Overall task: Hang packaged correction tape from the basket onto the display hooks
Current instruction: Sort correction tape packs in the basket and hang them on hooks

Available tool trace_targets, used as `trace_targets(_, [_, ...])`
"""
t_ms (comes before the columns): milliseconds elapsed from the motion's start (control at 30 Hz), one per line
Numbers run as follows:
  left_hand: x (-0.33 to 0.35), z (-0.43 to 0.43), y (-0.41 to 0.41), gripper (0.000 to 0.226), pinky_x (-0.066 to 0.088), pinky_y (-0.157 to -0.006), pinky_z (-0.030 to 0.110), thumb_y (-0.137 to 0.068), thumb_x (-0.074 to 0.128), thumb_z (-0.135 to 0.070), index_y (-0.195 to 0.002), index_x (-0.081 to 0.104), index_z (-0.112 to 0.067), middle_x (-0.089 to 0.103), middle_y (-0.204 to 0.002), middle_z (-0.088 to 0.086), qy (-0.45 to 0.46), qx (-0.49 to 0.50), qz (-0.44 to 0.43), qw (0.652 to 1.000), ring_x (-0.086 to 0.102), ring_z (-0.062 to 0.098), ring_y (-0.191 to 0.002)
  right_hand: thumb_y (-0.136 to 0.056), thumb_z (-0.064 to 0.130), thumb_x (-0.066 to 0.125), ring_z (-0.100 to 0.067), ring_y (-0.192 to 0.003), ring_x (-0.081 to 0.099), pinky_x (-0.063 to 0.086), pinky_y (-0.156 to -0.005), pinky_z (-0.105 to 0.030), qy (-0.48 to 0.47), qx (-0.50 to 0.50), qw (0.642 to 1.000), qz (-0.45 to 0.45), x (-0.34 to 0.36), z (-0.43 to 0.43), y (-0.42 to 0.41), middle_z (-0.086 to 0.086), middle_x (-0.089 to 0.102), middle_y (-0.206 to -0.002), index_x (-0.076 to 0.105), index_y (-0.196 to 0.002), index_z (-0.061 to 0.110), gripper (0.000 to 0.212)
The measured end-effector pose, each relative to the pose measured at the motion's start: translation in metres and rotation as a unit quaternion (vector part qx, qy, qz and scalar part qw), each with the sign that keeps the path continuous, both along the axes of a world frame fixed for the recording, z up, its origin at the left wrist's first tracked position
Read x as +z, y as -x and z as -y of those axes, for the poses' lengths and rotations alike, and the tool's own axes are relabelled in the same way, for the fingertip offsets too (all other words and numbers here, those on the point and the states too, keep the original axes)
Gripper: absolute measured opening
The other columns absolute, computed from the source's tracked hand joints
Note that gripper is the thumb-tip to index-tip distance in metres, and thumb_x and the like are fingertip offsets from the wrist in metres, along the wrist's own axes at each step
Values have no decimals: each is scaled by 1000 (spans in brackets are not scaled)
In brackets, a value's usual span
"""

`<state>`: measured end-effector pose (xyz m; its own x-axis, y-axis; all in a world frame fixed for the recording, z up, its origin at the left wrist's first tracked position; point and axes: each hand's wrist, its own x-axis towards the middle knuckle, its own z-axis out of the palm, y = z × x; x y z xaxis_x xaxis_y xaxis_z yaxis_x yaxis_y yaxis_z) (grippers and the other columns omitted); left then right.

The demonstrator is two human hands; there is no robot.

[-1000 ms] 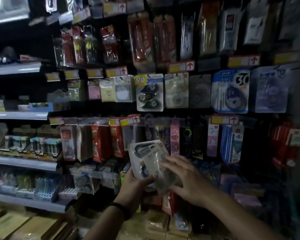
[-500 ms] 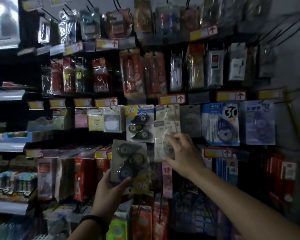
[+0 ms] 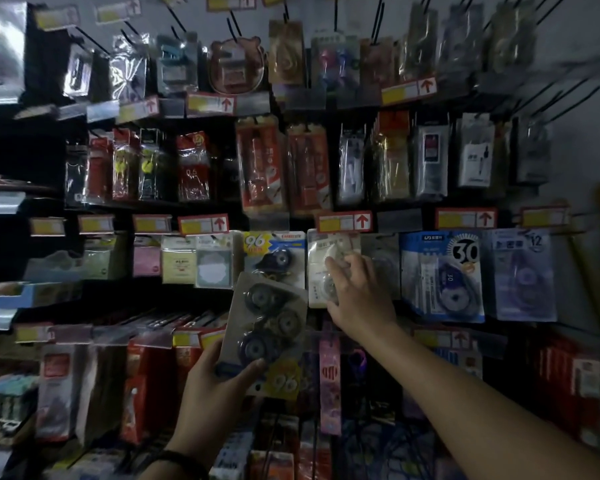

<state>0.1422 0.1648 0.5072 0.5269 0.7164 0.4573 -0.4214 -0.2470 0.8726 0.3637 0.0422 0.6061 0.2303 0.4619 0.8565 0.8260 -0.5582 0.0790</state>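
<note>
Our right hand [image 3: 357, 292] pinches the white tape pack [image 3: 321, 251], now raised level with the hanging 96 pack [image 3: 274, 254], just right of it. Our left hand [image 3: 215, 386] grips a three-roll pack [image 3: 267, 320] just below that 96 pack.

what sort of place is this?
Likely a stationery shop: packaged goods hang on wall hooks, price tags run under each row, the left hand holds a correction tape three-pack, the right hand a white pack.

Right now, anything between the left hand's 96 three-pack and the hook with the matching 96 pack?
Nothing visible. The three-pack in the left hand sits just below the hanging 96 pack; the right hand holds the white pack on the next hook.
</note>
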Motion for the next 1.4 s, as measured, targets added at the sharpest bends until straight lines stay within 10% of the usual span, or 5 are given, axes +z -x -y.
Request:
trace_targets(500, [23, -2, 9, 22, 64, -73, 34, -90, 81, -15, -112, 78, -17, 83, -99, 3, -16, 16, 24, 999, 80, 19, -92, -84, 32, 63, -31, -135, 42, 50, -104, -47, 71, 125, 989, 34, 7, -1, 27, -8, 41, -144, 45, -150, 22, 69])
trace_targets(633, [33, -8, 12, 20, 65, -86, 52, -87, 84, -22, -105, 82, -16, 83, -102, 9, 11, 13, 28, 999, 80, 27, -96, -83, 38, 76, -9, -138, 34, 44, -103, -30, 136, 274, 945, -114, -1, 8, 55, 12, 22, -158, 16, -161, 46, 99])
trace_targets(833, [46, -10, 19, 41, 60, -54, 27, -82, 83, -20, -122, 72, -15, 81, -89, 6, 90, -128, 100, 983, 78, 16, -73, -78, 26, 92, 4, -97, 67, 55, -85, -23, 12, 374, 877, -300, -8, 3, 56, 15, 70, -110, 64, -123, 32, 53])
trace_targets(1033, [25, 1, 13, 23, 62, -66, 34, -101, 69, -18, -123, 71, -15, 79, -119, 13, 107, -130, 14, 986, 80, 32, -97, -80, 33, 87, -27, -99, 75, 59, -92, -56, -122, 389, 789, -459, -33, -13, 48, -4, 78, -99, 67, -107, 21, 35])
trace_targets(1400, [50, -8, 3, 18, 65, -73, 45, -104, 64, -19, -121, 72, -18, 81, -113, 9, 35, -54, -43, 997, 79, 29, -101, -72, 64, 81, -16, -157, -1, 20, -128, -44, 146, 215, 965, -40, -15, 11, 63, 7, 2, -169, 13, -165, 28, 121])
